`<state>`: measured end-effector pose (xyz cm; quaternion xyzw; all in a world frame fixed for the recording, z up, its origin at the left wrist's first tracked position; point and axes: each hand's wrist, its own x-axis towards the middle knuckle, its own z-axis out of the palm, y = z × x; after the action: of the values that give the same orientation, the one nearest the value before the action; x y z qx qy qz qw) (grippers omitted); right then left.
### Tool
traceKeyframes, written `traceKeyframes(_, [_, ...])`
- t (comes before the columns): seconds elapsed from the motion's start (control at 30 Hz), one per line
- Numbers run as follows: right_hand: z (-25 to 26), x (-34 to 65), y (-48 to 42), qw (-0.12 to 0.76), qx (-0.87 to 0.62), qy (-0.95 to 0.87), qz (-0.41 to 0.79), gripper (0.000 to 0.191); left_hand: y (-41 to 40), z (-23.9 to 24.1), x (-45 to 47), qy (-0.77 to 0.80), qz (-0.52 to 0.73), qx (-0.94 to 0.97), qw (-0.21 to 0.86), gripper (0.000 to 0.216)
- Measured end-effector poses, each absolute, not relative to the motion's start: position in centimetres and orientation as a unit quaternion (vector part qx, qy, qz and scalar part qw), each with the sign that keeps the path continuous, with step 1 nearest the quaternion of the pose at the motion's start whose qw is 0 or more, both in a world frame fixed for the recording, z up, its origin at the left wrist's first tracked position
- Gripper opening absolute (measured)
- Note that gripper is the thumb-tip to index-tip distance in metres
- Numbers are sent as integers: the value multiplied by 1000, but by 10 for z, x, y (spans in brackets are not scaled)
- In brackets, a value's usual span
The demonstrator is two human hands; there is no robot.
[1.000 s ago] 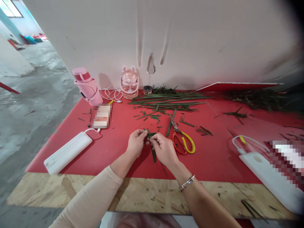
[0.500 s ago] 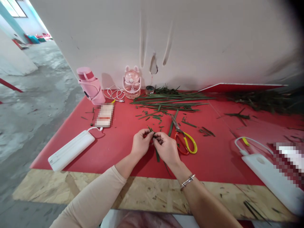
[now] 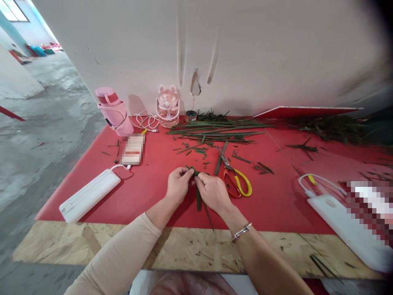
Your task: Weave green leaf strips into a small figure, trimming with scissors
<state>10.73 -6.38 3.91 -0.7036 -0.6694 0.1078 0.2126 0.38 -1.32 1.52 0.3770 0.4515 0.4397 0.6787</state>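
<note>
My left hand [image 3: 177, 186] and my right hand [image 3: 212, 192] meet over the red table top [image 3: 147, 192], both pinching a folded green leaf strip [image 3: 198, 196]. The fingers of both hands are closed round its upper end, and its loose tails hang down between my wrists toward the table's near edge. Scissors with one orange and one yellow handle [image 3: 236, 180] lie just to the right of my right hand. A bundle of long green leaf strips [image 3: 215, 131] lies further back by the wall.
A white power bank [image 3: 89, 194] with a cable lies to the left. A pink bottle [image 3: 113, 110] and a pink bear-eared cup [image 3: 167, 106] stand by the wall. Another white power bank [image 3: 346, 227] lies at the right. Cut leaf scraps [image 3: 264, 168] are scattered about.
Both hands stay together on the leaf strip, shifting their fingers slightly on it. The head camera has swayed a little; nothing else on the table has moved.
</note>
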Motion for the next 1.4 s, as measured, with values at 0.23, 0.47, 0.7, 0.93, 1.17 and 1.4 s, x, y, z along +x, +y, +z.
traceKeyframes(0.23, [43, 117, -70, 392, -656, -613, 201, 28, -6, 23, -3, 420, 433, 314, 733, 29])
traceKeyframes(0.47, [37, 131, -65, 540, -607, -502, 295, 25, -4, 25, -6, 386, 430, 299, 759, 28])
traceKeyframes(0.7, [27, 131, -58, 532, -606, -477, 348, 20, -8, 25, -4, 386, 408, 275, 780, 27])
traceKeyframes(0.93, [36, 132, -60, 589, -598, -397, 372, 20, -10, 21, -1, 347, 410, 300, 788, 35])
traceKeyframes(1.17, [36, 135, -62, 627, -502, -440, 401, 39, -11, 17, -1, 340, 433, 248, 797, 36])
traceKeyframes(1.4, [28, 127, -61, 583, -553, -501, 322, 13, -20, 22, 2, 366, 388, 295, 793, 25])
